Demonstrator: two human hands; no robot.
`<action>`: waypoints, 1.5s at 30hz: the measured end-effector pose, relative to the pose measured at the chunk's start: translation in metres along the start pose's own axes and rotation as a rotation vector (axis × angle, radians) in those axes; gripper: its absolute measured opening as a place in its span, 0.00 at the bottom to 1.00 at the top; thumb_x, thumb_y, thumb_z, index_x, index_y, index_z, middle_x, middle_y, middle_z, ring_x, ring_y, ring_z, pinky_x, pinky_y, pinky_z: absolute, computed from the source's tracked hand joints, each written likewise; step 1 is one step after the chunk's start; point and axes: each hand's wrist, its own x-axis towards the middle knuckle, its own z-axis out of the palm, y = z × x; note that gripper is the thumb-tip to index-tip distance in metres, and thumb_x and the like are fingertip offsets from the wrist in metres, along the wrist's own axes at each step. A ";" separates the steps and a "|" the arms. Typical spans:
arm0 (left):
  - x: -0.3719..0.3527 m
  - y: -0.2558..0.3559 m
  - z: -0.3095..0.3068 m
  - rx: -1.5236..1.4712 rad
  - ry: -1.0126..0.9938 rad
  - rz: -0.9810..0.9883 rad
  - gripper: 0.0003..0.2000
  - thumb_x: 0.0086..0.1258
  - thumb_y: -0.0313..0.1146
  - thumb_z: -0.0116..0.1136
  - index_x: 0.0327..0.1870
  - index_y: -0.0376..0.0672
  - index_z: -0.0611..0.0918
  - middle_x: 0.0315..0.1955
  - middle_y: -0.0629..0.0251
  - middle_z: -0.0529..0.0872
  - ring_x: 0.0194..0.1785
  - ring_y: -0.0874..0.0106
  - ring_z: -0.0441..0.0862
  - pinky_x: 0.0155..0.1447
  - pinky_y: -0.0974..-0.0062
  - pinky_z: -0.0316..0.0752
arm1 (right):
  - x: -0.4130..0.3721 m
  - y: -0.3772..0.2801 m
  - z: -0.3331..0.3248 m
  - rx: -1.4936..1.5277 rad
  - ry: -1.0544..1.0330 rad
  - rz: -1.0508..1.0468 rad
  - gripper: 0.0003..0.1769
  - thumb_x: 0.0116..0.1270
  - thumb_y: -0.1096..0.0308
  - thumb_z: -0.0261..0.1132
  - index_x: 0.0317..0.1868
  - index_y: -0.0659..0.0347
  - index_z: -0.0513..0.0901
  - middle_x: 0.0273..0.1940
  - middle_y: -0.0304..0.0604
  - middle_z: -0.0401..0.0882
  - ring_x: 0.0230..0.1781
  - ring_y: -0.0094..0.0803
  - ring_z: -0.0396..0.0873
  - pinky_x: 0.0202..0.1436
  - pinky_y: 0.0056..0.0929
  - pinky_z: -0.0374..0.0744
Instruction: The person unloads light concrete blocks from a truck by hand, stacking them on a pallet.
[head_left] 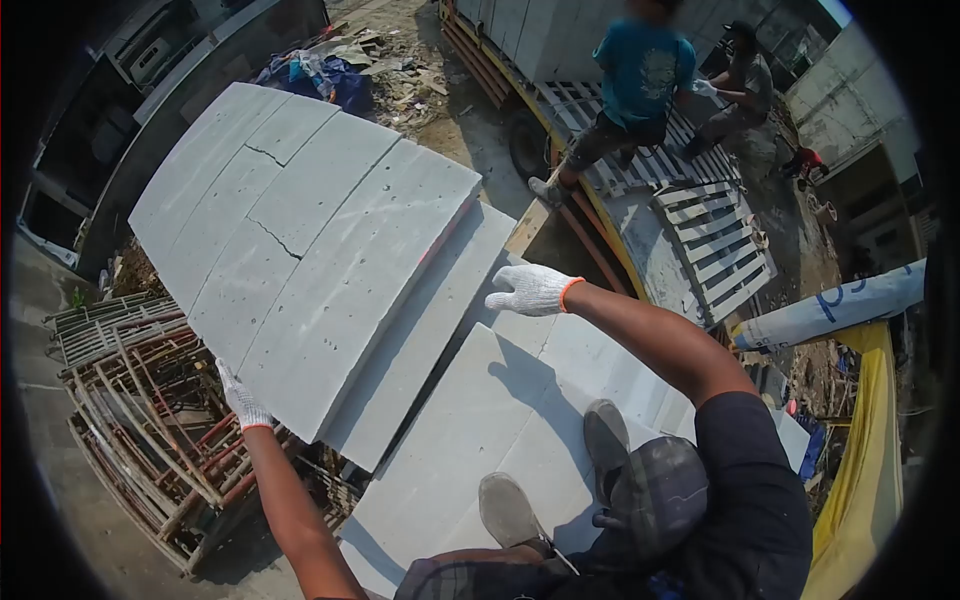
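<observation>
The gloved left hand (243, 400) lies open against the left side of the high gray blocks (310, 230); the gloved right hand (532, 290) is open above the lower blocks (470, 420)

Pale grey, pitted rectangular blocks (335, 235) lie flat and close together, jagged cracks showing in the top layer, the layer beneath jutting out, all left of the flatbed truck (635, 230).
</observation>
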 end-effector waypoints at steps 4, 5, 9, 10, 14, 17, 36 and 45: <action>-0.054 0.000 0.064 0.382 0.302 0.377 0.26 0.83 0.38 0.50 0.76 0.37 0.66 0.71 0.55 0.72 0.72 0.63 0.71 0.76 0.66 0.66 | -0.032 0.080 -0.030 0.070 0.176 0.303 0.36 0.71 0.38 0.59 0.56 0.69 0.81 0.53 0.57 0.84 0.55 0.51 0.81 0.58 0.41 0.76; -0.068 -0.005 0.074 0.530 0.258 0.551 0.26 0.81 0.35 0.51 0.75 0.34 0.65 0.72 0.51 0.70 0.73 0.62 0.70 0.76 0.65 0.65 | -0.034 0.105 -0.030 0.097 0.234 0.359 0.34 0.71 0.39 0.60 0.53 0.68 0.81 0.47 0.56 0.86 0.47 0.48 0.84 0.50 0.40 0.79; -0.101 -0.051 0.146 0.663 -0.177 0.557 0.28 0.77 0.30 0.57 0.75 0.32 0.65 0.71 0.49 0.71 0.74 0.60 0.70 0.77 0.64 0.64 | -0.048 0.182 -0.019 1.064 0.429 0.543 0.23 0.73 0.47 0.66 0.45 0.62 0.79 0.30 0.40 0.74 0.21 0.23 0.70 0.21 0.28 0.68; -0.102 -0.067 0.163 0.601 -0.292 0.469 0.29 0.76 0.31 0.59 0.75 0.32 0.65 0.70 0.49 0.72 0.74 0.59 0.70 0.76 0.63 0.65 | -0.050 0.195 -0.015 1.185 0.467 0.571 0.23 0.73 0.47 0.67 0.47 0.62 0.79 0.31 0.40 0.74 0.22 0.24 0.70 0.21 0.27 0.68; -0.119 -0.094 0.244 0.754 -0.568 0.199 0.34 0.74 0.35 0.62 0.77 0.33 0.61 0.70 0.47 0.71 0.73 0.59 0.71 0.74 0.63 0.68 | -0.045 0.205 -0.015 1.316 0.544 0.611 0.34 0.68 0.39 0.69 0.57 0.62 0.77 0.41 0.46 0.78 0.31 0.32 0.78 0.31 0.32 0.77; -0.106 -0.105 0.297 0.680 -0.589 0.095 0.35 0.76 0.39 0.60 0.78 0.35 0.60 0.72 0.49 0.69 0.73 0.60 0.71 0.73 0.64 0.68 | -0.028 0.220 -0.036 1.499 0.553 0.396 0.65 0.60 0.25 0.66 0.82 0.60 0.48 0.75 0.67 0.60 0.72 0.60 0.68 0.67 0.53 0.75; -0.256 -0.107 0.358 0.604 -0.676 -0.484 0.37 0.69 0.45 0.70 0.72 0.30 0.71 0.53 0.60 0.87 0.54 0.77 0.81 0.60 0.76 0.76 | -0.057 0.231 -0.056 1.991 0.294 -0.501 0.55 0.62 0.31 0.67 0.77 0.59 0.60 0.70 0.52 0.70 0.67 0.47 0.73 0.69 0.50 0.75; -0.283 0.035 0.199 0.904 -0.587 -0.481 0.43 0.57 0.48 0.78 0.71 0.35 0.74 0.64 0.55 0.80 0.68 0.68 0.76 0.72 0.70 0.67 | -0.083 0.112 0.012 1.950 0.399 -0.034 0.37 0.67 0.59 0.67 0.74 0.57 0.66 0.66 0.49 0.76 0.62 0.48 0.79 0.67 0.50 0.79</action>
